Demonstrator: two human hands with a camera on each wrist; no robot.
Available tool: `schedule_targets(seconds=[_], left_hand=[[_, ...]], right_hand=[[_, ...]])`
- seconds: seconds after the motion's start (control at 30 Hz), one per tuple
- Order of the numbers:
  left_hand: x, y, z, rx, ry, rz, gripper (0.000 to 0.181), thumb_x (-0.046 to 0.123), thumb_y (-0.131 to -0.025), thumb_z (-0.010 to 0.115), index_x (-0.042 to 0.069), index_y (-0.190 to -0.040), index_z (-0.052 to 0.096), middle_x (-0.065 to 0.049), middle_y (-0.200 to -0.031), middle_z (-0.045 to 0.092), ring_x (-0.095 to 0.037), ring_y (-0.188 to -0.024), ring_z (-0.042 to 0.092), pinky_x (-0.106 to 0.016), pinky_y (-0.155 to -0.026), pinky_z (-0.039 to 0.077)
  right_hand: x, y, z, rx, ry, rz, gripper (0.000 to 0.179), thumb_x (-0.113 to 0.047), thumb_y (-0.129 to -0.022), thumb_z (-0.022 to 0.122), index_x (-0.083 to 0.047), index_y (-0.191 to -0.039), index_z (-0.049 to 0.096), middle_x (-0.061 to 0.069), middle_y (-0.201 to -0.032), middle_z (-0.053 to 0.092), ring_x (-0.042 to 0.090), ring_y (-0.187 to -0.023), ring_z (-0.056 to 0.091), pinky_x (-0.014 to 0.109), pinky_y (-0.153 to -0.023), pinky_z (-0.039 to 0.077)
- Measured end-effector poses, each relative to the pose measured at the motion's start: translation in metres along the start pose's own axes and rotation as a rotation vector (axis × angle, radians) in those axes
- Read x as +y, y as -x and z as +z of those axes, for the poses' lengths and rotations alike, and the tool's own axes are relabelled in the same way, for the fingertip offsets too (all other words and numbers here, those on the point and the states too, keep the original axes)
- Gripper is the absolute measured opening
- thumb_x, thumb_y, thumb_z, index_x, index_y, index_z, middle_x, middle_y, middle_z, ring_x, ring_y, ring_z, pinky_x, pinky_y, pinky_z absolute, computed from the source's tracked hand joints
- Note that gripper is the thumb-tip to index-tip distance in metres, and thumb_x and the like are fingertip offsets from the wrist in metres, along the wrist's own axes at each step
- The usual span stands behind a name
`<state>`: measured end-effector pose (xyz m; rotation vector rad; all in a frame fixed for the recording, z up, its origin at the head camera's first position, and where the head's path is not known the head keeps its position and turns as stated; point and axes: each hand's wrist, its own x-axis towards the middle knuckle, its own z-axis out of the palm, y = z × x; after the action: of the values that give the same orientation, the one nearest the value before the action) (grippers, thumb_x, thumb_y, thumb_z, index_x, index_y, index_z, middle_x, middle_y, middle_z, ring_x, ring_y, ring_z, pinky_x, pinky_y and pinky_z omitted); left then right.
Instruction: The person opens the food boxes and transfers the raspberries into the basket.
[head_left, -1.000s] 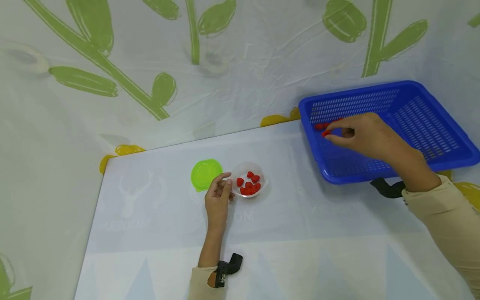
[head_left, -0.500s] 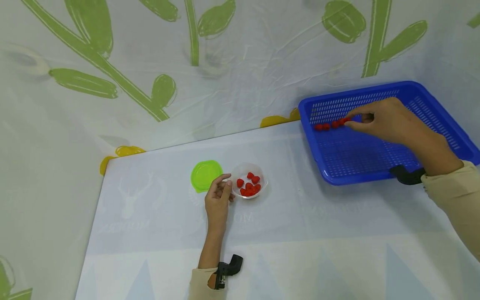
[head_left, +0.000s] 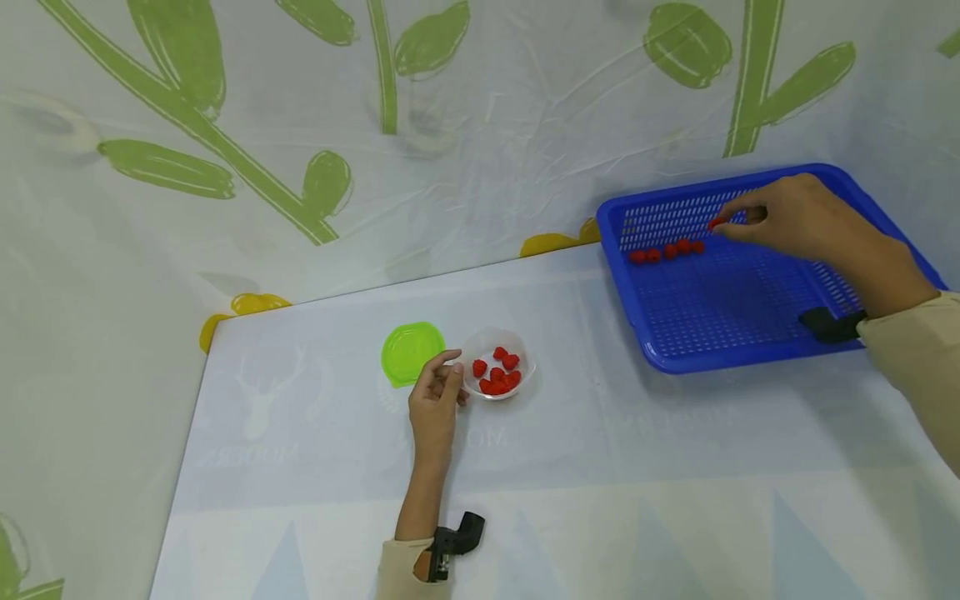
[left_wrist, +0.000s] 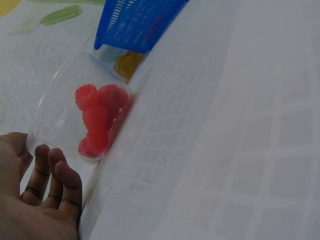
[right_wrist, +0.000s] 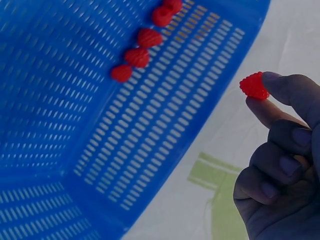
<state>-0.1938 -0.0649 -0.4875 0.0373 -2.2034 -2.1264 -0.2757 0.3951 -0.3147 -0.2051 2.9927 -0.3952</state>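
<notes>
My right hand (head_left: pixel 813 221) pinches a raspberry (right_wrist: pixel 254 86) over the blue basket (head_left: pixel 720 304), upper right of the head view, with a row of raspberries (right_wrist: pixel 149 38) inside. My left hand (head_left: pixel 435 408) holds the clear bowl (head_left: pixel 480 340) of berries (left_wrist: pixel 94 117) near centre, green lid (head_left: pixel 412 353) beside.

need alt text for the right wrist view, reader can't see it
A person's right hand pinches one red raspberry between thumb and finger, at the right of the view. To the left, a blue perforated basket holds five more raspberries in a row.
</notes>
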Motion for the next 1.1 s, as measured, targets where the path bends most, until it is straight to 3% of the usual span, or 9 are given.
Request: schedule_targets(seconds=[0.3,0.43,0.57,0.7,1.1], left_hand=[[-0.001,0.0,0.0,0.006,-0.002,0.01,0.029,0.032,-0.099,0.065,0.017,-0.124,0.067,-0.011,-0.092,0.059,-0.025,-0.069,0.056,-0.023,-0.064,0.053],[-0.002,0.001,0.0,0.007,0.0,0.007,0.029,0.03,-0.099,0.065,0.016,-0.124,0.067,-0.013,-0.092,0.059,-0.026,-0.069,0.056,-0.023,-0.063,0.052],[-0.002,0.0,0.0,0.002,-0.003,0.012,0.028,0.031,-0.099,0.064,0.017,-0.124,0.066,-0.011,-0.091,0.059,-0.025,-0.068,0.056,-0.024,-0.063,0.052],[-0.001,-0.001,0.001,0.002,-0.005,0.017,0.028,0.031,-0.099,0.064,0.017,-0.124,0.067,-0.009,-0.091,0.059,-0.025,-0.068,0.056,-0.024,-0.062,0.052],[-0.003,-0.001,0.0,0.005,-0.004,0.005,0.028,0.032,-0.099,0.065,0.019,-0.123,0.067,-0.009,-0.092,0.059,-0.023,-0.068,0.056,-0.024,-0.063,0.052]], right_hand=[[0.02,-0.018,0.004,-0.054,-0.003,0.012,0.035,-0.025,-0.098,0.063,0.003,-0.118,0.07,0.009,-0.073,0.057,0.02,-0.056,0.04,0.032,-0.048,0.033],[0.029,-0.026,0.008,-0.092,-0.003,0.035,0.036,-0.024,-0.099,0.063,0.005,-0.12,0.069,0.025,-0.1,0.066,0.024,-0.062,0.045,0.036,-0.053,0.035],[0.039,-0.032,0.013,-0.143,-0.016,0.065,0.038,-0.024,-0.099,0.062,0.007,-0.122,0.067,0.037,-0.121,0.059,0.042,-0.085,0.058,0.05,-0.068,0.048],[0.047,-0.037,0.02,-0.179,-0.043,0.076,0.039,-0.024,-0.1,0.062,0.008,-0.122,0.066,0.038,-0.122,0.058,0.056,-0.106,0.055,0.063,-0.081,0.047],[0.06,-0.049,0.04,-0.184,-0.056,0.06,0.034,-0.016,-0.097,0.063,0.013,-0.113,0.067,0.037,-0.117,0.061,0.057,-0.108,0.053,0.066,-0.087,0.044]])
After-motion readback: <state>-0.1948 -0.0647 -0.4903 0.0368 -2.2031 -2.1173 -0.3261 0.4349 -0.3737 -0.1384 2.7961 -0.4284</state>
